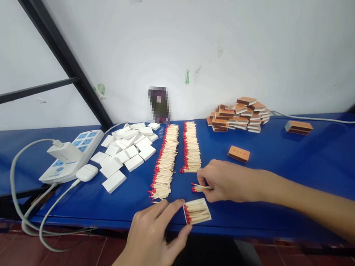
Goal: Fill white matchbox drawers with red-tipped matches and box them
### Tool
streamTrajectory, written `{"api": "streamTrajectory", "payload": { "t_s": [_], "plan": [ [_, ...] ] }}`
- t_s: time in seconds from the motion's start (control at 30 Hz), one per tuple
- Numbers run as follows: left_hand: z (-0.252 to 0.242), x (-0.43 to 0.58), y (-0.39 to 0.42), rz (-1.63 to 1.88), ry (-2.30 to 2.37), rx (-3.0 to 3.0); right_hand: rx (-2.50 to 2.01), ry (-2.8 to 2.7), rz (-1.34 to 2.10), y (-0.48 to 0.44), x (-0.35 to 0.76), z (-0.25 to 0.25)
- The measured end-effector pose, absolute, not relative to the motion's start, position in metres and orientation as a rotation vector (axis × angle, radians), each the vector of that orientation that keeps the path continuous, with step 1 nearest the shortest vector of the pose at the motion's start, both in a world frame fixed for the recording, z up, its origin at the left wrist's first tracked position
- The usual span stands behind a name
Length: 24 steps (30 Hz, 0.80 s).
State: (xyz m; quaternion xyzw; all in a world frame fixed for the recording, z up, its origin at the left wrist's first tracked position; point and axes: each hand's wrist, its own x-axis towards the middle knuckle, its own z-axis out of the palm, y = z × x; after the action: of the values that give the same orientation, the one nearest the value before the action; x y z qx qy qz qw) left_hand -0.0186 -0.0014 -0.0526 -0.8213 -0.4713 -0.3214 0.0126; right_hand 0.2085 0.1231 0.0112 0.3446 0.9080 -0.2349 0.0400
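My left hand (153, 237) grips a small white tray (209, 214) by its left end, thumb and forefinger at its corners, near the table's front edge. Red-tipped matches (198, 212) lie side by side in that tray. Pinched in my right hand (216, 180) is a small bunch of matches (198, 188), red heads pointing left, just above and behind the tray. Two long rows of matches, a left row (166, 160) and a shorter right row (191, 146), lie on the blue table (274, 157). An orange matchbox (239, 153) is behind my right hand.
White trays (127, 145) are heaped left of the matches. Matchboxes (240, 115) are piled by the wall, with more boxes (299, 127) farther right. A power strip (87, 142), white charger (86, 173) and cables occupy the left. A pixelated object (159, 105) leans on the wall.
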Motion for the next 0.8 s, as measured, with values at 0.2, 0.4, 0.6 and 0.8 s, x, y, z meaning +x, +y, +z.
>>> {"api": "streamTrajectory", "payload": {
  "t_s": [0.2,0.4,0.6,0.8],
  "plan": [
    [-0.054,-0.018,-0.001,-1.001,-1.472,-2.547,1.091,2.840,-0.791,0.121,0.211,0.023],
    [-0.053,-0.018,-0.001,-1.016,-1.478,-2.560,0.950,2.785,-0.926,0.103,0.203,0.033],
    [-0.053,-0.019,-0.001,-1.002,-1.499,-2.566,0.881,2.787,-0.853,0.096,0.193,0.022],
    [-0.053,-0.018,-0.002,-1.011,-1.506,-2.575,0.891,2.789,-0.923,0.093,0.195,0.027]
  ]
}}
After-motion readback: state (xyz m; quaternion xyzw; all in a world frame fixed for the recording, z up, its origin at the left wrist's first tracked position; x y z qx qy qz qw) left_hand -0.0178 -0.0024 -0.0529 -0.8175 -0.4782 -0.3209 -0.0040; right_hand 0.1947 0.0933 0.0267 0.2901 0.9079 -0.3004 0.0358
